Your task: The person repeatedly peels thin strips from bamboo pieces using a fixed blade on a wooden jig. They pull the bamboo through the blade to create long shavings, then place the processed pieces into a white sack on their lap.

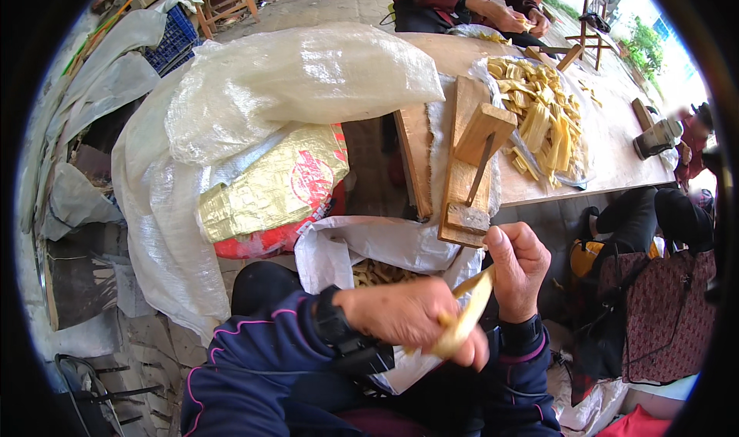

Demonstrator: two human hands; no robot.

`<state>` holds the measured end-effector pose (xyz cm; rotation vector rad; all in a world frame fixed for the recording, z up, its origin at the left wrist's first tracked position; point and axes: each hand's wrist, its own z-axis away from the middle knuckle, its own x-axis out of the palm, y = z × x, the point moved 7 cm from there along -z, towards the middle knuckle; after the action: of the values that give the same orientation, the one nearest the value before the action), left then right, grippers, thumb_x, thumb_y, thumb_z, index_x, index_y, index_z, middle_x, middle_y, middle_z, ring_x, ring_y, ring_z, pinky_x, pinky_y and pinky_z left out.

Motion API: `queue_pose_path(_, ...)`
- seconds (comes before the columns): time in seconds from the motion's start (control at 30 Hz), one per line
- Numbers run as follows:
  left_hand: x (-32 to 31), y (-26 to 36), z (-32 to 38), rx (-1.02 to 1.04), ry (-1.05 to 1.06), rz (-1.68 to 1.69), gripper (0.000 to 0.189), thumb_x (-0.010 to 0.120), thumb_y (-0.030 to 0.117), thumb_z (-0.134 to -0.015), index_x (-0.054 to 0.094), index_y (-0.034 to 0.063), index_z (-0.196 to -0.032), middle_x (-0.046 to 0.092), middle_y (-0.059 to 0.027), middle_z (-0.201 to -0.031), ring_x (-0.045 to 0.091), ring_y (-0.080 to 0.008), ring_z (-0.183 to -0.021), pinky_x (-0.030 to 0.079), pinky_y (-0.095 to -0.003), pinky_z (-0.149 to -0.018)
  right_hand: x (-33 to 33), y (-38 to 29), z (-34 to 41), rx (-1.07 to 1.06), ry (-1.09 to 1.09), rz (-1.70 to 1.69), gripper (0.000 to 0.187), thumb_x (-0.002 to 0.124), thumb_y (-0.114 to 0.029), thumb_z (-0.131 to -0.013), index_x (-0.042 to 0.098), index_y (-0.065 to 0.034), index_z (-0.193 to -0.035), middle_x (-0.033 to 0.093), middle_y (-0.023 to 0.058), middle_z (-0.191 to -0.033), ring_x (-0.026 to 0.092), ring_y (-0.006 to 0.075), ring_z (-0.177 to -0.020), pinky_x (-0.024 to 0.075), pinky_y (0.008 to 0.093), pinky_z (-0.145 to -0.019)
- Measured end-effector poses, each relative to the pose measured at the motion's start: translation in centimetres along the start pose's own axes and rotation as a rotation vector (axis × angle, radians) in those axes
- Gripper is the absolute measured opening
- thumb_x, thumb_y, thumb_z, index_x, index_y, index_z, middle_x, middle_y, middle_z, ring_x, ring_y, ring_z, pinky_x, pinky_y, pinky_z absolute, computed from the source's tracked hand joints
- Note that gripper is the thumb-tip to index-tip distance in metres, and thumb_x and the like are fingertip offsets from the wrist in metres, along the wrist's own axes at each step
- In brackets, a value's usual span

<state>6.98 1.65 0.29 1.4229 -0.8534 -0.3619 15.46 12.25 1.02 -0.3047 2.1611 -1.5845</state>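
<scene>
My left hand (pixel 404 313) is closed around a pale yellow fibrous strip (pixel 466 318), bent over on itself between the fingers. Slightly blurred, the strip slants up to my right hand (pixel 519 266), whose curled fingers and thumb pinch its far end. Just beyond my right hand lies a wooden cutting stand (pixel 462 177) with an upright block and a thin metal blade (pixel 481 168) slanting between block and base. Below it, an open white woven sack (pixel 392 240) holds pieces of similar material (pixel 378 272), partly covered by my left hand and wrist.
A heap of yellow strips (pixel 542 113) rests in clear plastic on the wooden table (pixel 623 160). To the left lie white woven sheeting (pixel 277 84) and a gold-and-red sack (pixel 277 188). A person (pixel 462 1) handles a strip across the table; a jar (pixel 658 138) stands near another person.
</scene>
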Motion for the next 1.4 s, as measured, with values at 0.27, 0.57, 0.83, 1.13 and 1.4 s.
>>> queue_pose_path(0.27,-3.4,3.9,3.3,0.575,0.710,-1.337,0.025,0.078,0.016,-0.072,0.064,0.0029,-0.089,0.058,-0.0105,-0.088,0.060,-0.0253,-0.064,0.048,-0.0354,-0.053,6.6,3.2,4.1,0.797,-0.546,-0.861,0.023,0.067,-0.014,-0.092,0.067,0.0043,-0.106,0.069,0.0072,-0.098,0.065,0.0139,-0.086,0.0524,0.0277,-0.078)
queue_pose_path(0.57,-4.7,4.2,3.5,0.451,0.970,-1.163,0.024,0.069,-0.001,-0.078,0.069,0.0001,-0.102,0.066,-0.0154,-0.111,0.069,-0.0296,-0.083,0.057,-0.0327,-0.068,2.9,1.1,1.8,0.224,-0.060,-0.400,0.010,0.065,-0.009,-0.094,0.067,0.0002,-0.097,0.065,0.0003,-0.076,0.053,0.0035,-0.064,0.0425,0.0195,-0.057)
queue_pose_path(0.83,-4.6,3.1,3.1,0.241,0.888,-1.137,0.012,0.063,0.002,-0.079,0.067,0.0016,-0.090,0.065,-0.0119,-0.117,0.068,-0.0299,-0.084,0.055,-0.0358,-0.071,4.1,-0.5,1.7,-0.106,-0.179,0.325,0.025,0.061,-0.021,-0.095,0.062,-0.0011,-0.080,0.057,0.0115,-0.062,0.056,0.0132,-0.057,0.0455,0.0290,-0.055)
queue_pose_path(1.13,-7.5,4.1,6.9,0.422,1.093,-0.297,0.025,0.062,0.018,-0.096,0.069,-0.0037,-0.087,0.066,-0.0145,-0.110,0.052,-0.0057,-0.062,0.044,-0.0217,-0.058,5.7,2.4,3.9,0.601,-0.494,-0.682,0.048,0.053,-0.047,-0.099,0.060,-0.0055,-0.076,0.042,-0.0063,-0.059,0.028,0.0043,-0.051,0.0192,0.0228,-0.049)
queue_pose_path(1.4,-7.2,1.4,4.2,0.129,0.735,0.088,0.021,0.075,0.013,-0.085,0.065,-0.0003,-0.098,0.062,-0.0018,-0.073,0.055,-0.0052,-0.057,0.042,-0.0200,-0.050,6.7,2.5,4.1,0.789,-0.518,-0.822,0.040,0.056,-0.038,-0.099,0.059,-0.0074,-0.074,0.036,-0.0077,-0.057,0.023,0.0052,-0.049,0.0162,0.0244,-0.047)
